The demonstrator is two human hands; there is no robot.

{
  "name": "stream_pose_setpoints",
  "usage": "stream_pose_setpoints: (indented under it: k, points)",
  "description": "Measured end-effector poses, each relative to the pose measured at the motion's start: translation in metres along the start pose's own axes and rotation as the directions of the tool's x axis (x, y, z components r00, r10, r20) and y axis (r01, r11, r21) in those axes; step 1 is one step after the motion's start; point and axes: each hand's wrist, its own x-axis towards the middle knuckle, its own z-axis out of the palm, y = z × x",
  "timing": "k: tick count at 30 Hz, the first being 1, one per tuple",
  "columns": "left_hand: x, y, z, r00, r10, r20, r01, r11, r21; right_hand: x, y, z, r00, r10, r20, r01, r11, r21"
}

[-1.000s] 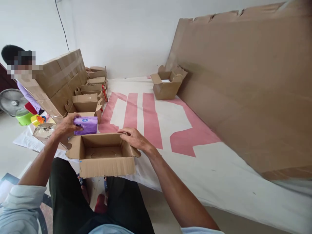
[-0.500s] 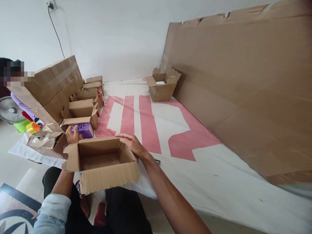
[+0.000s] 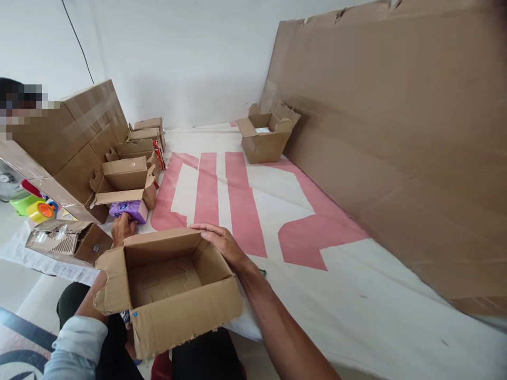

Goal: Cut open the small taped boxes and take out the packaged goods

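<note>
My left hand (image 3: pixel 123 230) has its bent fingers against the near side of a purple plastic-wrapped pack (image 3: pixel 132 210), which rests on the cloth before the row of boxes. Part of my left wrist is hidden behind an open cardboard box (image 3: pixel 180 311). This box is tilted toward me at the near edge, with nothing inside and its flaps spread. My right hand (image 3: pixel 219 244) grips its far right corner, fingers along the rim and the thumb out of sight.
Several open boxes (image 3: pixel 129 174) line the left side beside a stack of taped cartons (image 3: pixel 85 140). A worn carton (image 3: pixel 67 243) sits near tape rolls (image 3: pixel 40 211). Another open box (image 3: pixel 263 142) stands at the back against a large cardboard sheet (image 3: pixel 388 148). A person is partly visible at far left.
My left hand has lowered the purple pack from above the box's far rim onto the cloth by the row. The open box has come nearer and tilted, my right hand staying on it.
</note>
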Motion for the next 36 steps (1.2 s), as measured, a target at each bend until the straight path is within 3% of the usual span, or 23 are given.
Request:
stream_pose_setpoints:
  k: [13,25,30,36]
  points:
    - [0.078,0.026,0.014,0.997,-0.048,0.060,0.048,0.999,0.004,-0.006,-0.001,-0.001,0.997,-0.076,0.007,0.076,0.994,-0.081]
    - [0.135,0.051,0.019,0.992,-0.078,0.094,0.082,0.996,-0.032,-0.005,-0.003,-0.002,0.996,-0.087,0.013,0.087,0.992,-0.088]
    - [0.146,0.055,0.012,0.992,-0.028,0.122,0.035,0.998,-0.053,-0.004,-0.001,-0.002,0.996,-0.084,0.013,0.085,0.994,-0.065]
    - [0.140,0.050,-0.005,0.986,0.037,0.162,-0.022,0.995,-0.095,0.000,0.000,-0.001,0.995,-0.099,0.021,0.100,0.993,-0.068]
